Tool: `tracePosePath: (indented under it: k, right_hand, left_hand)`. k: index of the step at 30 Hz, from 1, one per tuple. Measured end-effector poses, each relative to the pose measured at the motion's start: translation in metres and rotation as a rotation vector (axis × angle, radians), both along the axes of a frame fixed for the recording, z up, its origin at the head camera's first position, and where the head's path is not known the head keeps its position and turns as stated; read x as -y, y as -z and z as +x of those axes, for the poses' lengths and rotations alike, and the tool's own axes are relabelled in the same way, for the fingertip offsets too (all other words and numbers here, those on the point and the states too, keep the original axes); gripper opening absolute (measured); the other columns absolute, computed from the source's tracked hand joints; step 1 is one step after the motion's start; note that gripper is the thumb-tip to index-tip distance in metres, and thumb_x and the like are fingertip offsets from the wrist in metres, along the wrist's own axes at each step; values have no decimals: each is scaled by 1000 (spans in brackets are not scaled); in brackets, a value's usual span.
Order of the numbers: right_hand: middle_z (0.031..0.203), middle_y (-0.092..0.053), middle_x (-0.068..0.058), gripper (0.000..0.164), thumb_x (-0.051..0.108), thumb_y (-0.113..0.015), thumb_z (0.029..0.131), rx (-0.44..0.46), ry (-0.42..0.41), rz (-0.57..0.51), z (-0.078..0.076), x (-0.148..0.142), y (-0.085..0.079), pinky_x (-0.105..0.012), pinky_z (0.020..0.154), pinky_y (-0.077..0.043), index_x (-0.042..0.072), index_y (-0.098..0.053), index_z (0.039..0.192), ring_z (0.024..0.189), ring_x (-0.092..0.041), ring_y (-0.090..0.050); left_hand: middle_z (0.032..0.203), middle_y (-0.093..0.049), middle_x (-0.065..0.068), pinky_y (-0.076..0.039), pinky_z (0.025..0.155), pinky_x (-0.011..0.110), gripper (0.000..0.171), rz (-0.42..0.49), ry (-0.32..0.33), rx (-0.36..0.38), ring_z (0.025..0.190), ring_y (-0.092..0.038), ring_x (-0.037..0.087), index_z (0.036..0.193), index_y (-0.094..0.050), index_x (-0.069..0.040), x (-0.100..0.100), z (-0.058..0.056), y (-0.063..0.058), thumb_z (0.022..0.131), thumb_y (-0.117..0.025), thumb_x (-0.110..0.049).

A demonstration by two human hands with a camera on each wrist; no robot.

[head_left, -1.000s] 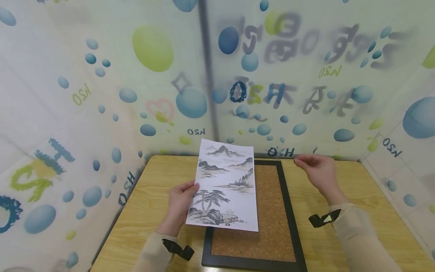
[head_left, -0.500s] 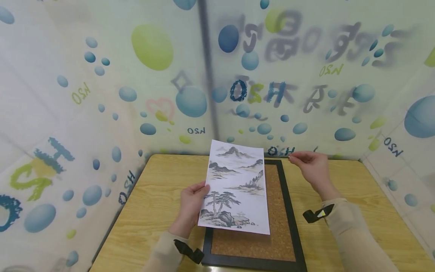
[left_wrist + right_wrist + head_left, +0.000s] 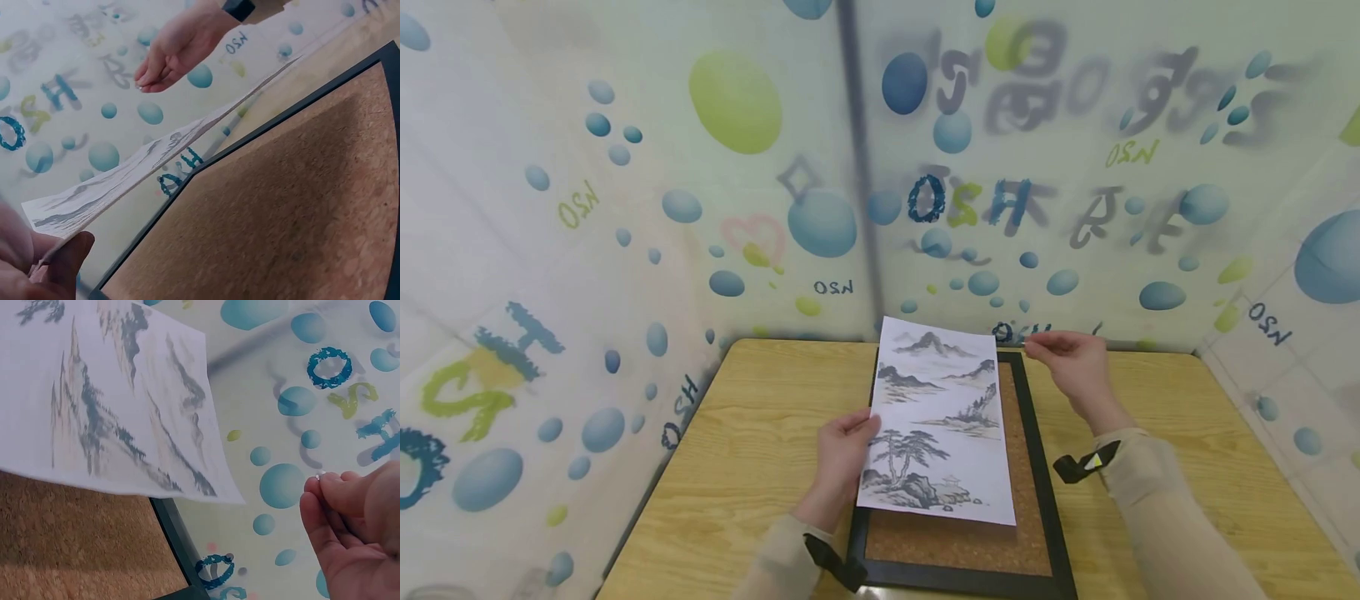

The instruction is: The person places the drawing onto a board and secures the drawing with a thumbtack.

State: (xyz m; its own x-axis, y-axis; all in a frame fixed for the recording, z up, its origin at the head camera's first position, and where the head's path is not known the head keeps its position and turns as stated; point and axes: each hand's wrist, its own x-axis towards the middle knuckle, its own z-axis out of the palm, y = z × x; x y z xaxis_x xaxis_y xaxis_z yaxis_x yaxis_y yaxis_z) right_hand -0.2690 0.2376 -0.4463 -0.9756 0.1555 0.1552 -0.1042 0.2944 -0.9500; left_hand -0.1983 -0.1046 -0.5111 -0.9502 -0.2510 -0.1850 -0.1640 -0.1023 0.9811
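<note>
My left hand pinches the left edge of a white sheet printed with an ink landscape painting. In the left wrist view, the sheet is tilted and apart from the cork surface, between thumb and fingers of my left hand. Beneath it, a cork board with a black frame lies on the table. My right hand is raised near the board's far right corner. Between its thumb and forefinger is a tiny shiny, clear thing, mostly covered by the fingertips.
The board rests on a light wooden table. Walls of pale curtain with bubble patterns and mirrored lettering stand behind the table and along both sides. Black straps with small devices sit on both wrists.
My left hand has carried the painting sheet to the right, further over the cork board. My right hand has moved left, closer to the sheet's top right corner.
</note>
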Motion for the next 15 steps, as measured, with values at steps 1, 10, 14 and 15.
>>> tracePosePath:
  k: [1, 10, 14, 15]
  right_hand:
    - [115, -74, -19, 27, 12, -76, 100, 1, -6, -13, -1, 1, 1, -19, 88, -55, -6, -74, 120, 94, -11, -74]
    - [109, -77, -13, 27, 5, -77, 98, 4, -29, -92, -11, 12, 8, -20, 86, -57, -9, -73, 120, 89, -12, -75]
    - [106, -77, -12, 26, 5, -77, 98, 20, -38, -114, -13, 16, 10, -21, 86, -57, -9, -73, 119, 89, -12, -75]
    - [105, -77, -11, 27, 5, -77, 98, 21, -45, -122, -14, 17, 10, -22, 85, -58, -10, -72, 119, 89, -12, -75]
  left_hand:
    - [106, -76, 21, -60, 70, 29, 29, 3, 1, 3, 88, -74, 22, 122, -73, 9, -1, 0, 2, 97, -77, -6]
    - [103, -76, 20, -60, 70, 30, 29, 28, 4, 6, 87, -74, 22, 122, -73, 10, -16, 5, 12, 97, -76, -5]
    - [103, -76, 20, -60, 72, 31, 29, 23, 7, 26, 89, -74, 23, 123, -72, 10, -22, 8, 14, 98, -75, -6]
    - [104, -76, 19, -60, 72, 32, 29, 18, 6, 32, 89, -74, 23, 123, -72, 9, -23, 9, 13, 98, -75, -6]
